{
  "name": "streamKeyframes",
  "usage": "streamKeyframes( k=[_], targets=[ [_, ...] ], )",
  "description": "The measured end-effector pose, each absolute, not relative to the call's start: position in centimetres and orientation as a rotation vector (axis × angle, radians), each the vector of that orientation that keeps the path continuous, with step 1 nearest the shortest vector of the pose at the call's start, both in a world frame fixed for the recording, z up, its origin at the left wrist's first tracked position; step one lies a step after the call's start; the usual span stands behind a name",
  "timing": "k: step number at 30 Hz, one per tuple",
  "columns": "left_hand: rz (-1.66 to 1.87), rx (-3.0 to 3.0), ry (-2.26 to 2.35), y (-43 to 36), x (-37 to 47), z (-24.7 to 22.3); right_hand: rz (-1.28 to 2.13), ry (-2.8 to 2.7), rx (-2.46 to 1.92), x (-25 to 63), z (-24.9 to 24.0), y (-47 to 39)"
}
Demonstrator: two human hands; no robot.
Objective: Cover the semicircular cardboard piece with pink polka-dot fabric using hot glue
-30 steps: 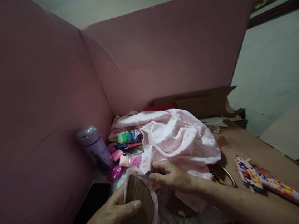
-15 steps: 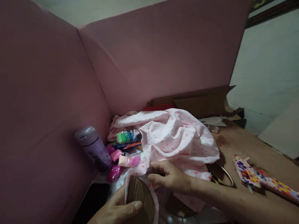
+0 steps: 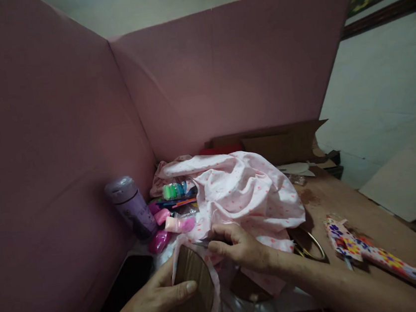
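My left hand (image 3: 173,292) grips a rounded brown cardboard piece (image 3: 195,287), thumb on its face. Pink spotted fabric lies behind the cardboard and shows as a border (image 3: 216,288) around its edge. At the upper right of this piece, my right hand (image 3: 236,245) is closed in a pinch. A thin grey tool (image 3: 203,243) pokes out from its fingers toward the fabric edge; most of it is hidden, so its kind is unclear. Beyond both hands lies a crumpled heap of the same pink fabric (image 3: 245,187).
A purple bottle (image 3: 133,209) stands at left, beside small colourful packets (image 3: 180,223). A dark flat object (image 3: 132,280) lies nearer. Gold-coloured scissor handles (image 3: 318,246) and a flower-patterned piece (image 3: 372,250) are on the right. Pink panels (image 3: 236,72) enclose the back and left.
The grey tool now shows more clearly beside the fabric edge, and my right hand has shifted very slightly. My left hand keeps its hold on the cardboard.
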State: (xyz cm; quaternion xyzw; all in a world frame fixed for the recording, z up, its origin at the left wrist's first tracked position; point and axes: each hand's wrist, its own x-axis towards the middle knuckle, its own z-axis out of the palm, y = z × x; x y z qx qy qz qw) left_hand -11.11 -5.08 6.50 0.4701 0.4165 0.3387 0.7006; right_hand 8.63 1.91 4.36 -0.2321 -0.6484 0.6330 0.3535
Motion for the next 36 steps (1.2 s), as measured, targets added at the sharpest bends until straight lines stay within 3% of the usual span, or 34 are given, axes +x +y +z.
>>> streamKeyframes(
  k=[8,21,30,36],
  targets=[
    [0.756,1.019,0.933,-5.31,-10.84,6.42,1.411,-1.831,-0.662,8.43,5.02,2.13],
    [0.745,1.064,0.930,-5.48,-10.90,6.15,1.535,-1.803,-0.639,8.73,4.99,1.67],
    [0.722,1.067,0.927,-5.52,-10.77,6.10,1.365,-1.865,-0.669,9.00,5.05,1.99],
    [0.721,1.058,0.905,-5.66,-10.58,6.46,1.501,-1.859,-0.591,9.29,5.39,1.84]
  ],
)
